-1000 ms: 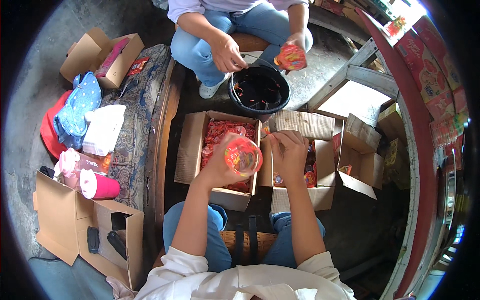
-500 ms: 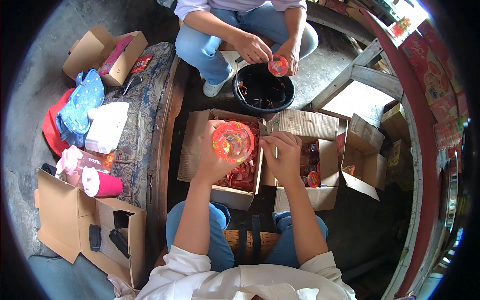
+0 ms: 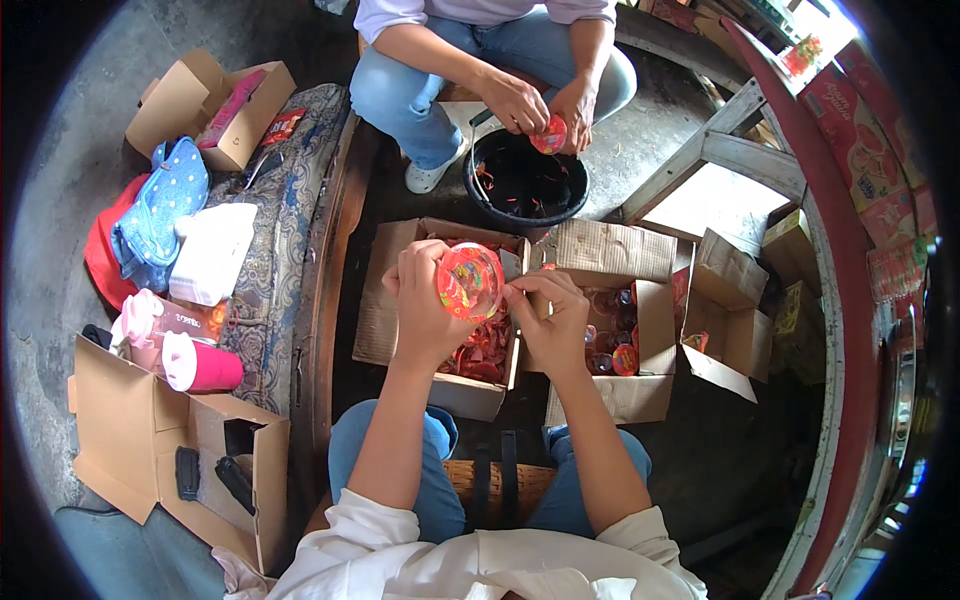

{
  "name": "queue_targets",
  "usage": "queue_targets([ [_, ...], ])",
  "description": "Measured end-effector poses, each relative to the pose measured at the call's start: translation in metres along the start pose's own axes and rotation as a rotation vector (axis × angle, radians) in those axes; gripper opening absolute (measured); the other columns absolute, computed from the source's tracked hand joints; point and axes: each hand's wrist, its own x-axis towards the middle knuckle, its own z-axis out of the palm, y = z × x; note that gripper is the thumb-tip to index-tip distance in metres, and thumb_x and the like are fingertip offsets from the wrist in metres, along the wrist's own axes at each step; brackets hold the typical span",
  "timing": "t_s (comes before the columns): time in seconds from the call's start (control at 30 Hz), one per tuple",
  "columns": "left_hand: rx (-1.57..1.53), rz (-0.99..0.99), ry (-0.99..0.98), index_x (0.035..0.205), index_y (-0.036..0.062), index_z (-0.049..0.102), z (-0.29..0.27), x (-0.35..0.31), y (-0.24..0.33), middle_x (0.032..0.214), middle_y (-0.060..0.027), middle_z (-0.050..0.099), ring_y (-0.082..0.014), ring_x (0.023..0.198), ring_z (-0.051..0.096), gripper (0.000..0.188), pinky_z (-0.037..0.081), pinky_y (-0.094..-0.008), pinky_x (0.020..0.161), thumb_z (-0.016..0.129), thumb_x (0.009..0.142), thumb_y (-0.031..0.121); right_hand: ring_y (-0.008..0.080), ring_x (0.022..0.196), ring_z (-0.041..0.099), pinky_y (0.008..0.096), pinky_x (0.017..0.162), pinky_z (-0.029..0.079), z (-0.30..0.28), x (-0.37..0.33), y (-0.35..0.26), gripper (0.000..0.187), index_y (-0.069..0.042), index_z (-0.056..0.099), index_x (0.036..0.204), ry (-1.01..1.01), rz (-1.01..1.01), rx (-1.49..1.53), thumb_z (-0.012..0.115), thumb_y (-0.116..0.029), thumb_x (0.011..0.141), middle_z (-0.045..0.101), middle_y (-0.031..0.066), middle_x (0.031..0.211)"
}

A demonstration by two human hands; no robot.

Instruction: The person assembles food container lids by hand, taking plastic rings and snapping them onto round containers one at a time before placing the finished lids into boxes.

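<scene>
My left hand (image 3: 424, 312) is wrapped round a clear plastic cup (image 3: 474, 284) with a red printed rim, held up in front of me. At the cup's right edge, my right hand (image 3: 556, 322) is pinched closed, and whatever sits between its fingertips is too small to make out. Under the cup stands an open cardboard box (image 3: 462, 396) full of red scraps or lids. Below and right of my right hand, a second cardboard box (image 3: 608, 402) holds several small cups with red tops.
Opposite me, a seated person's hand (image 3: 520, 105) holds a red-topped cup (image 3: 549, 134) above a black bucket (image 3: 478, 206) with red bits inside. At right are a smaller open box (image 3: 745, 330) and a white wooden frame (image 3: 755, 165). A patterned bench (image 3: 300, 200) runs along the left, with a pink tumbler (image 3: 215, 367).
The cup in my left hand has shifted slightly right and turned. My right hand has moved a little left, against its rim. The other person's cup has tilted and shifted left.
</scene>
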Motion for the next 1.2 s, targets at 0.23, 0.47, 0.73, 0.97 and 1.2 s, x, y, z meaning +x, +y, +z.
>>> queue_targets([
  [0.23, -0.037, -0.049, -0.157, 0.099, 0.0085, 0.048, -0.004, -0.002, -0.001, 0.095, -0.0056, 0.049, -0.0223, 0.092, 0.049, 0.06, 0.027, -0.0366, 0.081, 0.079, 0.055, 0.035, 0.023, 0.084, 0.057, 0.036, 0.081, 0.035, -0.004, 0.001, 0.001, 0.007, -0.008, 0.065, 0.077, 0.002, -0.089, -0.175, 0.068, -0.013, 0.073, 0.063, 0.0044, 0.08],
  [0.47, -0.114, -0.057, -0.235, 0.099, 0.0111, 0.05, -0.008, 0.0, 0.007, 0.091, -0.0009, 0.054, -0.018, 0.089, 0.052, 0.058, 0.027, -0.0334, 0.084, 0.081, 0.054, 0.031, 0.0242, 0.086, 0.057, 0.0361, 0.082, 0.036, -0.017, 0.01, 0.009, 0.006, -0.007, 0.065, 0.077, 0.058, -0.081, -0.165, 0.066, -0.012, 0.074, 0.063, 0.0049, 0.082],
  [0.73, -0.148, -0.101, -0.158, 0.103, 0.0121, 0.052, -0.007, 0.002, 0.004, 0.096, -0.0015, 0.052, -0.0186, 0.092, 0.051, 0.059, 0.025, -0.0353, 0.081, 0.08, 0.055, 0.03, 0.0248, 0.085, 0.058, 0.0374, 0.082, 0.039, -0.015, 0.012, 0.006, 0.004, -0.004, 0.064, 0.075, 0.054, -0.087, 0.044, 0.062, -0.006, 0.072, 0.064, 0.0065, 0.08],
  [0.97, -0.114, -0.126, -0.15, 0.104, 0.0131, 0.052, -0.01, 0.001, 0.002, 0.098, -0.0011, 0.052, -0.0184, 0.094, 0.051, 0.058, 0.024, -0.0355, 0.081, 0.079, 0.056, 0.031, 0.0219, 0.078, 0.057, 0.0359, 0.081, 0.035, -0.018, 0.007, 0.004, 0.016, -0.01, 0.061, 0.063, 0.096, -0.051, -0.254, 0.073, -0.02, 0.061, 0.061, 0.0018, 0.071],
  [1.2, -0.104, -0.105, -0.112, 0.102, 0.0135, 0.053, -0.01, 0.003, 0.004, 0.097, -0.0008, 0.052, -0.0183, 0.093, 0.05, 0.054, 0.024, -0.0361, 0.081, 0.078, 0.058, 0.031, 0.0221, 0.076, 0.057, 0.0369, 0.08, 0.034, -0.016, 0.008, 0.011, 0.017, -0.01, 0.06, 0.062, 0.131, -0.08, -0.266, 0.074, -0.021, 0.061, 0.061, 0.0026, 0.069],
])
